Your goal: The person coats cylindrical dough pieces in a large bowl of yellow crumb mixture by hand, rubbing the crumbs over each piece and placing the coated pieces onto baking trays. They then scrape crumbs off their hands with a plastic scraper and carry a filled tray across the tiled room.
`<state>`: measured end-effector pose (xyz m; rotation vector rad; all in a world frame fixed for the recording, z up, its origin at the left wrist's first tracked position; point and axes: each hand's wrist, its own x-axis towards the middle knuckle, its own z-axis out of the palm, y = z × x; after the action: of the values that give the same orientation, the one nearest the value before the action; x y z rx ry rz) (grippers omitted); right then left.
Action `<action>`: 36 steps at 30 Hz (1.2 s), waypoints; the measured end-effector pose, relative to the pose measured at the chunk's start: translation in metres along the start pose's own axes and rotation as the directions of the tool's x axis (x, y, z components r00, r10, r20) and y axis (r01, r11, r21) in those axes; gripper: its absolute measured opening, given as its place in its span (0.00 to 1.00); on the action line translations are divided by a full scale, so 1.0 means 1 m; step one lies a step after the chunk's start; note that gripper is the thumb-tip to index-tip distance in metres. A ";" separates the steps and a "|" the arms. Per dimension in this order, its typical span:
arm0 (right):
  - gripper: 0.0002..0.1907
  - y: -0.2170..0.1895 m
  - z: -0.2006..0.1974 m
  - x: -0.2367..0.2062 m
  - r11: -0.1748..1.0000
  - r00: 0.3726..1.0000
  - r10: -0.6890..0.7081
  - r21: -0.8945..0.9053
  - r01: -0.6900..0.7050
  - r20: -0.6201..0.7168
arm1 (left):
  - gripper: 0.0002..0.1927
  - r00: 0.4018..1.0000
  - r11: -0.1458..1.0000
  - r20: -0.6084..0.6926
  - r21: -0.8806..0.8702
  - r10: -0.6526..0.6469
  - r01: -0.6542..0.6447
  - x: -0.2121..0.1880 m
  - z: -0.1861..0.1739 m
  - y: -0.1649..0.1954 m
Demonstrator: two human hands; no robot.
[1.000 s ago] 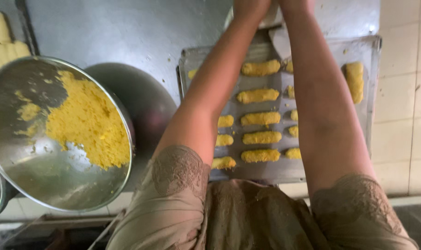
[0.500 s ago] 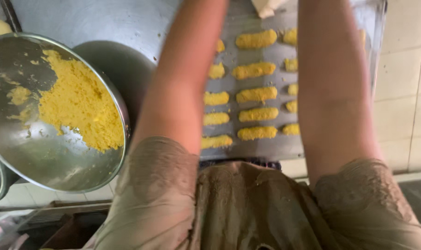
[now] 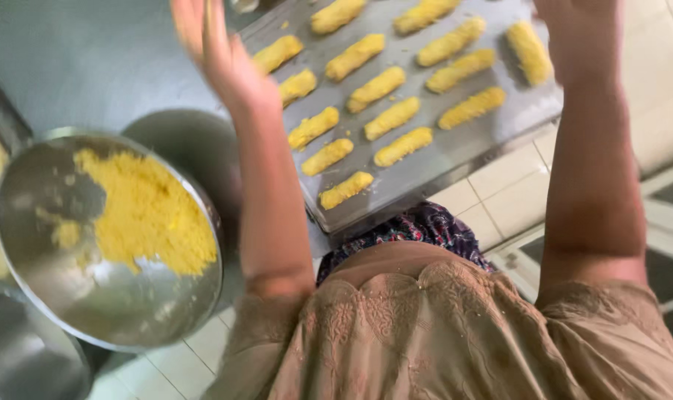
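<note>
A metal baking tray (image 3: 440, 159) lies tilted across the top of the view and carries several yellow crumb-coated sticks (image 3: 392, 117) in rows. My left hand (image 3: 221, 55) is raised over the tray's left end, blurred, with the palm spread and nothing in it. My right hand (image 3: 581, 33) is up at the tray's right end, and its fingers are cut off by the top edge. A steel bowl (image 3: 77, 289) at the left holds a heap of yellow crumbs (image 3: 147, 215).
A second steel bowl (image 3: 195, 148) sits behind the crumb bowl, and another metal vessel (image 3: 18, 359) shows at the bottom left. The steel worktop (image 3: 92, 59) runs along the top left. Pale floor tiles (image 3: 507, 196) lie beneath the tray's near edge.
The view has tilted, so the tray now sits at an angle. My hands, out of view before, have drawn back and apart into view. The left one is blurred with motion.
</note>
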<state>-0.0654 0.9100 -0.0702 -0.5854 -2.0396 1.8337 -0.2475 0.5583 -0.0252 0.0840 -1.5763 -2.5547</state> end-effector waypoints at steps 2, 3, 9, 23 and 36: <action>0.07 0.022 -0.023 -0.035 1.000 0.996 0.013 0.009 -0.012 -0.083 | 0.34 0.998 0.999 0.054 0.031 -0.027 0.026 -0.038 -0.039 -0.020; 0.08 0.034 -0.032 -0.051 1.000 0.993 -0.001 -0.004 0.000 -0.120 | 0.33 0.995 0.994 0.098 0.106 -0.018 0.008 -0.056 -0.059 -0.033; 0.15 0.066 -0.074 -0.070 0.843 0.955 -0.233 -0.528 0.104 -0.184 | 0.35 0.977 0.875 0.034 0.453 -0.210 0.172 -0.134 -0.168 -0.037; 0.12 0.050 -0.101 -0.003 0.795 0.987 0.059 -0.605 0.043 0.147 | 0.23 0.937 0.629 -0.289 0.696 -0.196 0.346 -0.180 -0.174 -0.052; 0.12 0.019 -0.100 -0.019 0.765 0.869 0.485 -0.530 -0.366 0.101 | 0.17 0.970 0.312 -0.210 0.920 -0.122 0.238 -0.161 -0.153 -0.034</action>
<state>0.0034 0.9872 -0.0769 -1.1063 -2.7595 1.6419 -0.0731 0.4618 -0.1280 0.5238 -2.8961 -1.2501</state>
